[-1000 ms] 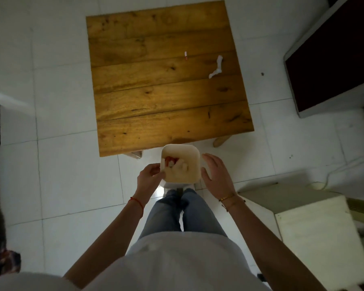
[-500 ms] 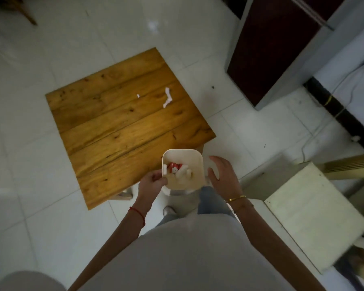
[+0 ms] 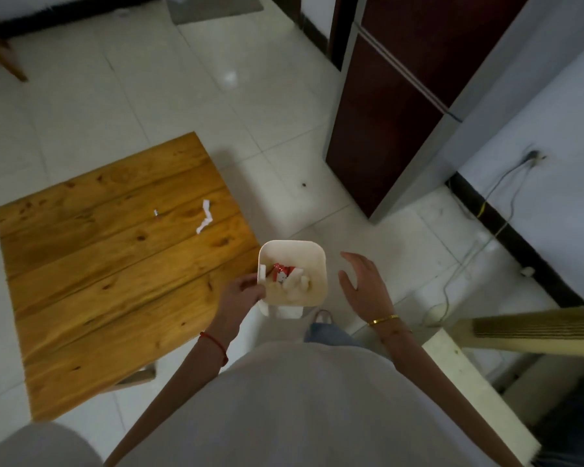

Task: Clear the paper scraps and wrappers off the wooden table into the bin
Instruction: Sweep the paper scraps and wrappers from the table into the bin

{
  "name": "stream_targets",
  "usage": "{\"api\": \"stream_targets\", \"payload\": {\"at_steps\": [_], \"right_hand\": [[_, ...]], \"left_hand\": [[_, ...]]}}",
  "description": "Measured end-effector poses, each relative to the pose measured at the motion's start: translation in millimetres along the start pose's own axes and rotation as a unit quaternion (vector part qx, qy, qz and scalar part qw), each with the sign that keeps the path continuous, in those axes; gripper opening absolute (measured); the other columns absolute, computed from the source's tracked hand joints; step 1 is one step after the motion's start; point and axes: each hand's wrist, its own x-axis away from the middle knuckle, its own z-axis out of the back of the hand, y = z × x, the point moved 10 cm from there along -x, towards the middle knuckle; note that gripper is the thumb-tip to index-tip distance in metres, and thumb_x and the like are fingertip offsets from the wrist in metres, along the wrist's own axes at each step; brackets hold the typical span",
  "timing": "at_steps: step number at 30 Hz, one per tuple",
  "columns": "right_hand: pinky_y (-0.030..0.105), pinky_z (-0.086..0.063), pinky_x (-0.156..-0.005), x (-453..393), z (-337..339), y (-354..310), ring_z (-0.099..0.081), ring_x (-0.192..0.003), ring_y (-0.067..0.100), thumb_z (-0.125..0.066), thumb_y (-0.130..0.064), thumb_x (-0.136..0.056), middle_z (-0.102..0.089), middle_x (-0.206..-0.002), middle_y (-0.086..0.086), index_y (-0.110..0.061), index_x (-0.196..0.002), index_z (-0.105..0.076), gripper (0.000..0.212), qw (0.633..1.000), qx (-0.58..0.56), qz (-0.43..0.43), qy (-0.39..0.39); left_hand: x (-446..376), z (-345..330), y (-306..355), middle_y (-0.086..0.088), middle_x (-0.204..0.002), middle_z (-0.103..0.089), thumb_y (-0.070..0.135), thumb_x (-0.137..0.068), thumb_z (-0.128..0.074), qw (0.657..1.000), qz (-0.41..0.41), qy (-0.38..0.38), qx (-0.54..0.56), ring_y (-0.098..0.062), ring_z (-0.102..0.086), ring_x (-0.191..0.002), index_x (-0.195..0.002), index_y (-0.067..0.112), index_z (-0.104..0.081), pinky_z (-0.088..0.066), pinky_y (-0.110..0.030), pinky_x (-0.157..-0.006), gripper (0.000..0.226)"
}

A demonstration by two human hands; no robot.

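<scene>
A small white bin (image 3: 314, 251) is held up beside the right edge of the wooden table (image 3: 98, 284). My left hand (image 3: 241, 293) grips the bin's left rim. Inside it lie a red wrapper (image 3: 280, 271) and crumpled white paper (image 3: 297, 281). My right hand (image 3: 363, 284) hovers just right of the bin, fingers spread, apart from it. On the table's far part a white torn paper strip (image 3: 205, 217) lies near the right edge, and a tiny white scrap (image 3: 155, 213) sits to its left.
A dark red cabinet (image 3: 395, 106) stands at the upper right. A cable (image 3: 466, 257) runs over the tiled floor by the wall. A pale low box (image 3: 466, 379) and a ribbed beige panel (image 3: 536, 332) are close at my right.
The view has swung to the right, so the table now lies at the left. The bin stays in my left hand, while my right hand has come off it and opened.
</scene>
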Motion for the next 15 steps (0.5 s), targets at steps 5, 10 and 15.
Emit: {"api": "stream_targets", "payload": {"at_steps": [5,10,15], "right_hand": [[0.034,-0.035,-0.104,-65.2,59.1,34.2,-0.046,-0.124,0.027,-0.052,-0.018,-0.094,-0.054,-0.133,0.012,-0.006,-0.132,-0.050,0.040,0.999,0.019,0.028,-0.004],[0.030,-0.032,-0.103,-124.8,78.6,42.6,-0.046,-0.124,0.028,-0.052,-0.017,-0.094,-0.054,-0.132,0.013,-0.004,-0.130,-0.051,0.039,0.998,0.019,0.048,-0.020],[0.036,-0.036,-0.104,-187.1,73.4,34.1,-0.047,-0.123,0.029,-0.051,-0.020,-0.095,-0.054,-0.132,0.015,-0.004,-0.130,-0.051,0.039,0.995,0.025,0.078,-0.051]], "left_hand": [[-35.1,-57.1,43.7,-0.003,-0.063,-0.066,0.016,-0.059,-0.060,0.999,0.011,0.025,0.022,-0.021,-0.063,-0.058,-0.094,0.012,-0.072,-0.058,-0.033,-0.057,0.038],[-71.5,-81.2,80.5,-0.007,-0.086,-0.068,0.002,-0.072,-0.063,0.996,0.004,0.066,0.058,-0.027,-0.064,-0.089,-0.088,0.016,-0.070,-0.055,-0.038,-0.084,0.022],[-112.9,-77.9,106.3,-0.004,-0.084,-0.070,0.003,-0.070,-0.064,0.990,0.010,0.109,0.087,-0.027,-0.066,-0.090,-0.083,0.017,-0.070,-0.056,-0.034,-0.080,0.020]]}}
